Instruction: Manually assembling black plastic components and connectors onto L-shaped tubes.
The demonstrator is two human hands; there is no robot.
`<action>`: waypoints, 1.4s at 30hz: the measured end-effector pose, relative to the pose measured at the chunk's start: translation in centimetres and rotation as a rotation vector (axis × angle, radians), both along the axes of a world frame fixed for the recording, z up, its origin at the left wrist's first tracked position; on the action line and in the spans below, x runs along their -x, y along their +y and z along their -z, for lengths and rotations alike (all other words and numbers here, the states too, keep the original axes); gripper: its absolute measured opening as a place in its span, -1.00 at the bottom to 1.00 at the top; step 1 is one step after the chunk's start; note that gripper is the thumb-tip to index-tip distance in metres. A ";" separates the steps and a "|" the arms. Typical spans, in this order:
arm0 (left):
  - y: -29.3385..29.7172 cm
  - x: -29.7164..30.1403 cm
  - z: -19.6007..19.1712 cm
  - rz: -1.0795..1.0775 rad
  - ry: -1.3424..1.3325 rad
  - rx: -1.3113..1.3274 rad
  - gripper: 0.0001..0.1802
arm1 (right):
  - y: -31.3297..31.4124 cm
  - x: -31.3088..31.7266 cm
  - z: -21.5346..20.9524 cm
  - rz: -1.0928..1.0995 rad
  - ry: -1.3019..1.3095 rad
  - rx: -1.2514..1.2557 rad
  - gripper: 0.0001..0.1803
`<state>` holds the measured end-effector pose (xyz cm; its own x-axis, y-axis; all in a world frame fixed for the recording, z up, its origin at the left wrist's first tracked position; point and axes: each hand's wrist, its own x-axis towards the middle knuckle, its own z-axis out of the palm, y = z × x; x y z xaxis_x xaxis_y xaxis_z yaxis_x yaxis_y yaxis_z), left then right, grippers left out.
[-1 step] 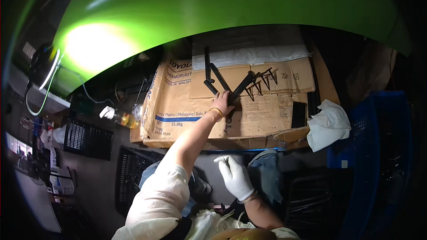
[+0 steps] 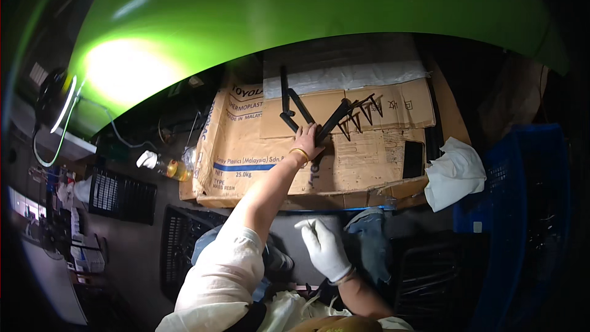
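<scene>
My left hand (image 2: 305,139), bare with a yellow bangle at the wrist, reaches forward to the middle of the cardboard. Its fingers are closed around the lower end of a black bar-shaped part (image 2: 335,119) that slants up to the right. Other black bars (image 2: 300,106) lie just beyond the fingertips, forming a V with it. Thin black pronged pieces (image 2: 366,108) rest to the right. My right hand (image 2: 327,251), in a white glove, hovers over my lap with thumb and fingers drawn together. Anything between those fingertips is too small to make out.
A flattened brown carton and sack (image 2: 246,141) cover the work surface, with a dark phone-like slab (image 2: 413,159) and a white cloth (image 2: 455,174) at right. A bottle (image 2: 176,169) stands left. Black crates (image 2: 121,195) and blue crates (image 2: 517,166) flank me; a large green panel (image 2: 319,0) overhangs.
</scene>
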<state>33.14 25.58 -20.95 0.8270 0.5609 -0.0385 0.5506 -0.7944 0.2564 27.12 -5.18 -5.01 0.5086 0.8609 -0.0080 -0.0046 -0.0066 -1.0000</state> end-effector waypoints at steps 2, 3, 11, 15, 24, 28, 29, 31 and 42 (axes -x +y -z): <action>0.4 -2.5 1.2 -0.107 -0.008 0.100 -0.01 | -0.3 -0.8 -0.3 0.009 0.018 0.043 -0.84; 1.0 -3.4 1.8 -0.135 0.000 0.110 0.04 | -0.4 -1.0 -0.1 0.027 0.039 0.026 -0.84; 3.2 -2.6 4.9 -0.154 0.211 -0.144 -0.26 | -0.4 -1.8 -0.5 0.007 0.127 0.001 -0.86; 4.0 1.9 2.6 0.095 0.141 -0.072 -0.48 | -0.6 -1.6 -0.9 -0.033 0.131 0.052 -0.83; 4.7 14.1 -5.0 0.244 0.400 0.592 -0.63 | -0.5 0.0 -0.3 -0.010 0.050 -0.053 -0.86; 5.3 14.0 -6.7 -0.251 0.058 0.592 -0.61 | -0.2 0.8 -0.6 0.006 0.001 -0.069 -0.88; 6.9 13.9 -5.3 -0.242 -0.025 0.355 -0.58 | -0.1 0.9 -0.6 0.007 -0.002 -0.073 -0.88; 9.4 13.2 -4.6 -0.311 -0.131 0.079 -0.54 | 0.4 1.3 -0.4 0.001 -0.036 -0.066 -0.88; 11.0 3.8 -7.2 -0.298 0.289 -0.375 -0.58 | 1.8 0.9 0.4 -0.028 -0.059 0.080 -0.86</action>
